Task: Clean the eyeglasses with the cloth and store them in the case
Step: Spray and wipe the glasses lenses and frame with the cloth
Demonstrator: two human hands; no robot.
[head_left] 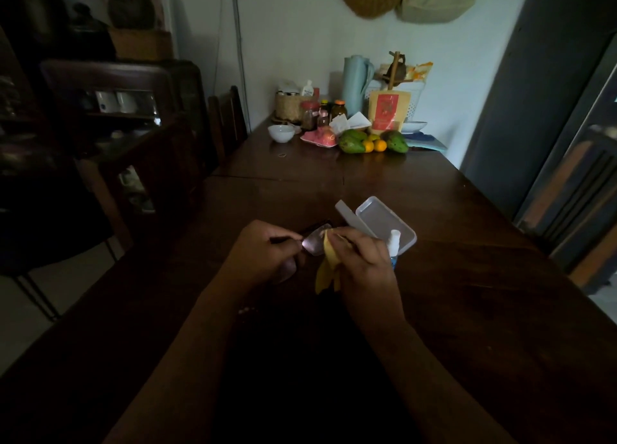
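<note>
1. Our left hand (263,251) pinches the eyeglasses (315,242) by the frame, fingers curled tight.
2. Our right hand (365,263), at three o'clock of the lens, clamps the yellow cloth (327,270) onto it. We should rub lightly and keep the frame steady.
3. The open case (384,224) lies at two o'clock, just beside the eyeglasses.

Dim, heavily shadowed foreground; wide-angle edge distortion.

Over the dark wooden desk (467,276), the left hand (263,253) pinches the dark-framed eyeglasses (314,241) while the right hand (364,263) holds a yellow cloth (329,270) against a lens, near an open clear plastic case (384,219), a white-capped spray bottle (394,238) and, far off, green and orange fruit (352,141).
</note>
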